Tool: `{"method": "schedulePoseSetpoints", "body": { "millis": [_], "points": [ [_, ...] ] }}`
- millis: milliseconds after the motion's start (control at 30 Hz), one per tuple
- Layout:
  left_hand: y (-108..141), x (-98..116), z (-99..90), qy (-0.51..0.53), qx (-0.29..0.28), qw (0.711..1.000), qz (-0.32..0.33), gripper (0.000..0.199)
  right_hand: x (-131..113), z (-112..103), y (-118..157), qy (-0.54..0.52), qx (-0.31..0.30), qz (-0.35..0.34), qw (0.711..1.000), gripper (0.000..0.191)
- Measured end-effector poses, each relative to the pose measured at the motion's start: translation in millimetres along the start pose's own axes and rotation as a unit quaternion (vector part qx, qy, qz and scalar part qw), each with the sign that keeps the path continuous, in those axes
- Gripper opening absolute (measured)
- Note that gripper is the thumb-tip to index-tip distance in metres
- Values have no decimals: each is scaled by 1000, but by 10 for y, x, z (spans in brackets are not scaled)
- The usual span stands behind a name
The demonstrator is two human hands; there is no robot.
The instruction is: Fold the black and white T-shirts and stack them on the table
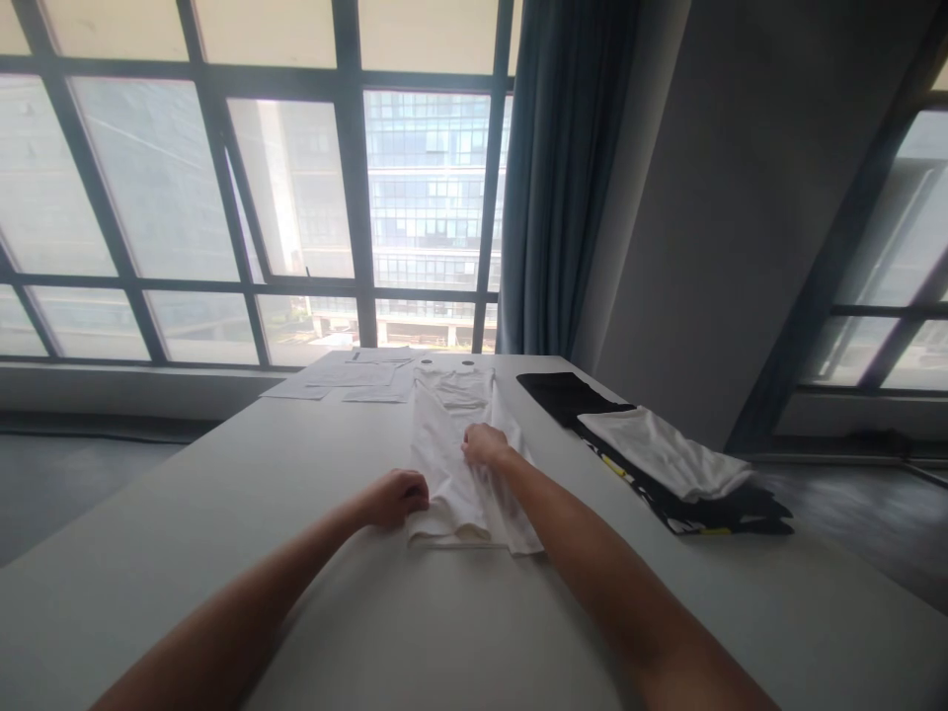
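Note:
A white shirt lies lengthwise on the white table, folded into a long narrow strip with wrinkles along it. My left hand is at the shirt's left edge near its close end, fingers curled down on the fabric. Farther up and to the right, my right hand pinches the cloth near the middle of the strip. My fingertips are partly hidden on both hands. Below the right forearm, a flap of the shirt spreads out at the lower right.
On the right lies a stack of folded dark clothes with a white folded garment on top. Black cloth lies behind it. Paper sheets sit at the far left. Two small round discs are near the far edge.

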State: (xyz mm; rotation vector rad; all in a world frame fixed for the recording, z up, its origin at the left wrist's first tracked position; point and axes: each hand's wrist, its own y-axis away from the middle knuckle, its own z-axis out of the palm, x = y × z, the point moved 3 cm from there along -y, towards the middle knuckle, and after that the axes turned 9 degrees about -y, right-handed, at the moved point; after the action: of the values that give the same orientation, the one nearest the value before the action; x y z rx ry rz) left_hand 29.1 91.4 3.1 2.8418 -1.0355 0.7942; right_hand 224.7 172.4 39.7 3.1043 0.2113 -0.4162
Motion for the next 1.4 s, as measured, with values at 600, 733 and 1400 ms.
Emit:
{"method": "schedulePoseSetpoints", "body": {
  "millis": [600,733,1400],
  "points": [
    [18,-77,53,95,51,994,-5,9,-210,194,-1638,68,54,-117,989,33],
    [19,-51,46,92,49,995,-4,12,-207,255,-1806,89,59,-133,985,36],
    [103,53,-108,56,116,990,51,36,150,216,-1737,57,49,-117,990,34]
  ]
}}
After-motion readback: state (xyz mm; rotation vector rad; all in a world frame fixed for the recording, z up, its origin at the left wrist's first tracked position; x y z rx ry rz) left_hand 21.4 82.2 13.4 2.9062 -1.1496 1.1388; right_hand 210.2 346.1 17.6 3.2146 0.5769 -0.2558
